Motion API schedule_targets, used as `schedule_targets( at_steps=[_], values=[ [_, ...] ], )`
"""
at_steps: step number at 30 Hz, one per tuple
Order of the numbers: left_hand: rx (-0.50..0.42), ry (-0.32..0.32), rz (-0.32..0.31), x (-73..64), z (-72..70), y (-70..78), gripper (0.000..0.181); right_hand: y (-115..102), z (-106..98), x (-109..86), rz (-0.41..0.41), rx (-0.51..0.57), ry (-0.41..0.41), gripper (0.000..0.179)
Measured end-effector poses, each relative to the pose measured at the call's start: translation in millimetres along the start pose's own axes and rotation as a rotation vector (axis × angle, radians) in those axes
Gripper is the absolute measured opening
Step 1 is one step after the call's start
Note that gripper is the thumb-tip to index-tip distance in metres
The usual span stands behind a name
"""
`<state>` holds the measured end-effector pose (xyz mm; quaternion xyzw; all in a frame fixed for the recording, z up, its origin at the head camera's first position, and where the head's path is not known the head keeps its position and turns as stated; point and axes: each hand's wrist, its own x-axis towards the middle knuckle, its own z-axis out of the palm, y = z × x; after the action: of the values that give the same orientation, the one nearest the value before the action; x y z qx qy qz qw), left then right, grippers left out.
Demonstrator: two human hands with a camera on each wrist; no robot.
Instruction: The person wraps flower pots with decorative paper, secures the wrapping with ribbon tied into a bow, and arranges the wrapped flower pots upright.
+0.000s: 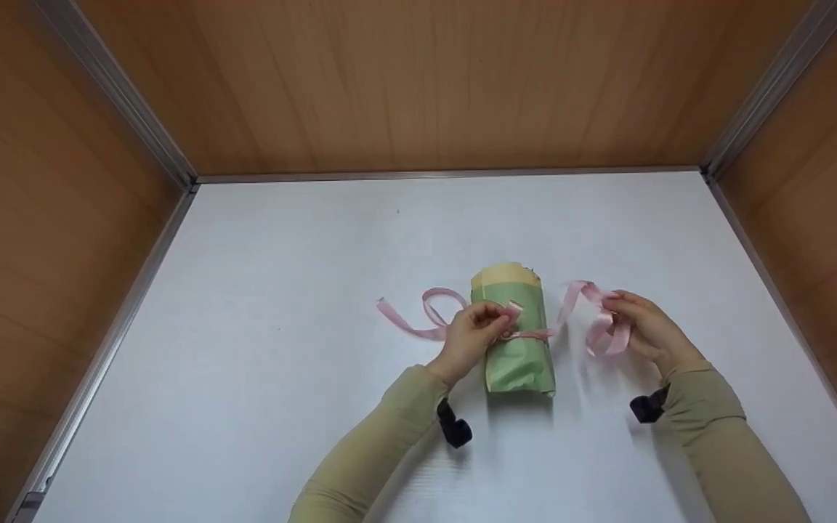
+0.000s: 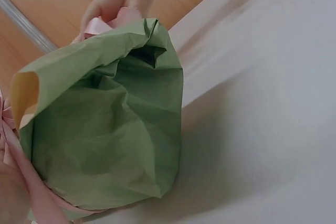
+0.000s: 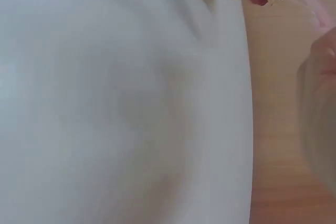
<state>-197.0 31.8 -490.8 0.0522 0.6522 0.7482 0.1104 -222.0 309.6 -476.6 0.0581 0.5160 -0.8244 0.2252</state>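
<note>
On the white table lies a bundle wrapped in green paper (image 1: 520,367), its far end cream-coloured. A pink ribbon (image 1: 532,334) runs round its middle. The left hand (image 1: 471,335) rests over the bundle's left side and pinches a short loop of ribbon between thumb and fingers, right by the knot. To the right, the right hand (image 1: 647,327) holds the ribbon's other length, which hangs in curls from its fingers. The left wrist view shows the crumpled, folded near end of the green paper (image 2: 105,140). Only part of the right hand (image 3: 320,103) shows in the right wrist view.
A loose ribbon tail (image 1: 407,327) curls on the table left of the bundle. Wooden panels (image 1: 447,87) with metal edging stand at the back and both sides of the table (image 1: 266,290). Dark wrist cameras (image 1: 455,425) are strapped beneath both sleeves.
</note>
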Motion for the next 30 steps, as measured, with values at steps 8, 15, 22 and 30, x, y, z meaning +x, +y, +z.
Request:
schedule_targets(
  at_steps=[8, 15, 22, 30],
  values=[
    [0.003, -0.024, 0.002, 1.4, -1.6, -2.5, 0.015, -24, 63, 35.4, -0.06, 0.195, 0.045, 0.026],
    [0.031, -0.009, 0.017, 2.3, -1.7, -2.5, 0.017, -42, 137, 56.7, -0.064, -0.183, -0.129, 0.039],
    [0.034, -0.045, 0.049, 4.0, 3.8, -3.5, 0.017, -52, 131, 46.1, -0.099, -0.638, -0.235, 0.067],
    [0.023, -0.047, 0.03, 4.5, 5.5, -1.9, 0.017, -23, 78, 40.3, -0.032, -0.603, -0.075, 0.072]
  ],
)
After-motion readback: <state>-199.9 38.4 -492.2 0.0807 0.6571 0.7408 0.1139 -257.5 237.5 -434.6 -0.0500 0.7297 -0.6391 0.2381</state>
